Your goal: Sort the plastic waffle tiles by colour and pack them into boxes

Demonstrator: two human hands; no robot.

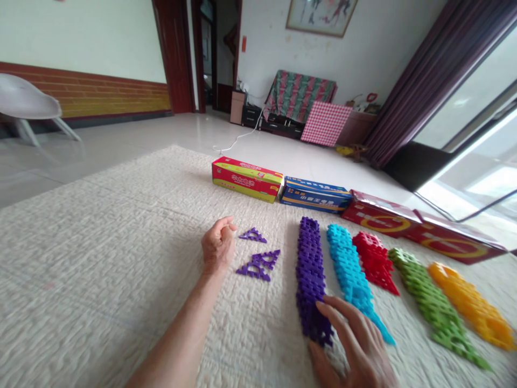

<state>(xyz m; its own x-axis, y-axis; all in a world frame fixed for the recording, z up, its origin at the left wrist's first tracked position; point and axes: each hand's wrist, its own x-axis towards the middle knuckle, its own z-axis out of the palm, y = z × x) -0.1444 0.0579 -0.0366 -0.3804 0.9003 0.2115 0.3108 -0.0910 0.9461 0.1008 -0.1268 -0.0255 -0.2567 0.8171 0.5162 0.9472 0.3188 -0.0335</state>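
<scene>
My left hand (pixel 218 245) is curled closed just above the mat, left of three loose purple triangular plastic pieces (pixel 253 235). Whatever its fingers hold, if anything, is hidden. Two of those triangles lie close together, nearer to me. My right hand (pixel 355 345) is at the near end of a long row of overlapping purple interlocking plastic pieces (pixel 310 264). Its thumb and fingertips touch that end from either side. Right of the purple row lie similar rows in light blue (pixel 348 264), red (pixel 372 257), green (pixel 430 296) and yellow (pixel 470 302).
Beyond the pieces, a red-and-yellow box (pixel 246 180), a blue box (pixel 315 195) and two dark red boxes (pixel 382 213) form a line along the cream textured mat (pixel 121 242). A white chair (pixel 30 99) stands far left. A white cable (pixel 238 139) crosses the tiled floor.
</scene>
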